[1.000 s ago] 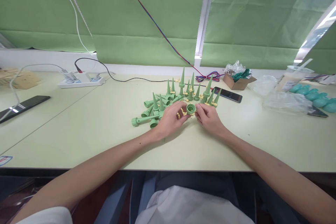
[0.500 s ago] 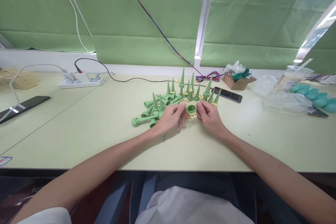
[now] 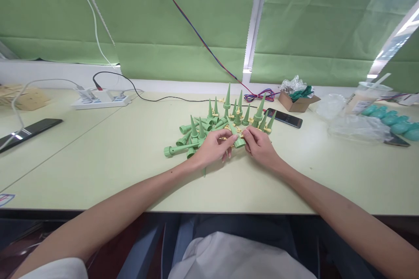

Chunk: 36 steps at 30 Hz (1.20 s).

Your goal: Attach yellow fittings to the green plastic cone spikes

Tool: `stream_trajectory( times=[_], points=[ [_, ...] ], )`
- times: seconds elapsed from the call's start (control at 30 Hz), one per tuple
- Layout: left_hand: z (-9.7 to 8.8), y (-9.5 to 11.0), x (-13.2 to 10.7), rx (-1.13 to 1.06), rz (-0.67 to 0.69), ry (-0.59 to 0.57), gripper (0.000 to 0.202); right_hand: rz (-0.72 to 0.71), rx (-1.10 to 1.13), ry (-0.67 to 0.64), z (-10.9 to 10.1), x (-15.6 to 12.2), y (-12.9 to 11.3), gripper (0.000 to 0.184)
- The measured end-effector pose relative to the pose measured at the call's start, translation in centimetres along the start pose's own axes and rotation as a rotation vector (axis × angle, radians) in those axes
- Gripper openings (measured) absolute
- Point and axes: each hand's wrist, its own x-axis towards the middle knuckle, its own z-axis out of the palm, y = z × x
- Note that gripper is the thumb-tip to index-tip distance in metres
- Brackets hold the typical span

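A green plastic watering spike is held in my left hand, between thumb and fingers. It lies tilted, its wide capped end toward me and its point leaning away. My right hand is closed in a pinch at the right side of this spike, where a small yellow valve shows at the fingertips, mostly hidden by them. Several more green spikes stand upright just beyond my hands, some with yellow valves fitted. Others lie loose in a pile to the left, partly behind my left hand.
A phone and a small cardboard box lie behind to the right. Farther right are a cup, clear plastic bags and teal bulbs. A power strip and another phone are on the left.
The spike in my left hand has tipped: its round open end faced me before, and now its side and tapering body show. Both hands stay nearly in place.
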Motion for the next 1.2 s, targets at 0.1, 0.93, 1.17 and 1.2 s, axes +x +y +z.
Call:
stream_trajectory(
  times=[0.1,0.93,1.17,1.2],
  points=[
    [-0.08,-0.18,-0.01,0.04,0.026,0.005,0.04,0.001,-0.025,-0.006,0.04,0.02,0.04,0.045],
    [-0.03,-0.66,-0.23,0.447,0.365,0.106,0.014,-0.012,-0.206,-0.015,0.08,0.34,0.01,0.051],
    [0.03,-0.7,-0.08,0.435,0.326,0.18,0.017,0.029,-0.108,0.076,0.11,0.32,0.07,0.05],
    [0.02,-0.64,-0.05,0.418,0.311,0.191,0.017,0.034,-0.077,0.092,0.11,0.31,0.09,0.05]
  ],
)
